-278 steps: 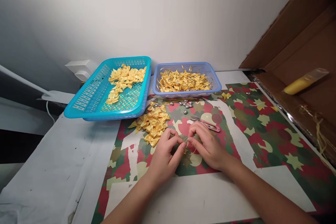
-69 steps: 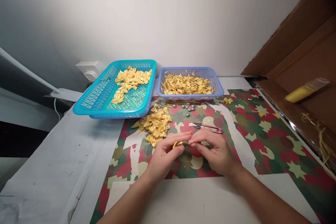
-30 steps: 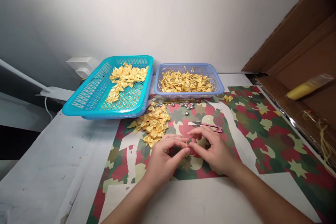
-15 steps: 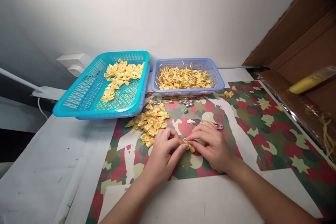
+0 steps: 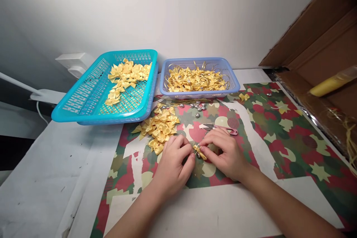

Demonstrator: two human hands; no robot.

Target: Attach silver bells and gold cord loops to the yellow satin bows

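Evidently, two baskets are set along the back of the surface. In the turquoise basket, at the left of the frame, a cluster of yellow ribbon bows is gathered towards the far right corner, and much of the mesh floor is left uncovered. The periwinkle basket, at upper centre, is heaped with bows, small silver bells and gold ties, some of whose ends are raised above the rim.

Just right of the frame's centre, a yellow bow is pinched between the thumb and forefinger of the right hand — a narrow grip, with the other fingers bent. The fingers of the left hand are curled inward beside the bow, thumb tip close to forefinger; whether anything is held between them cannot be told.

Both forearms are angled inward from the bottom edge, and both hands are held low over the patterned sheet, backs upward. Beyond the left hand, more bows are piled; beyond the right — partly covered by it — pink-handled snips are laid. Loose silver bells are scattered before the periwinkle basket.
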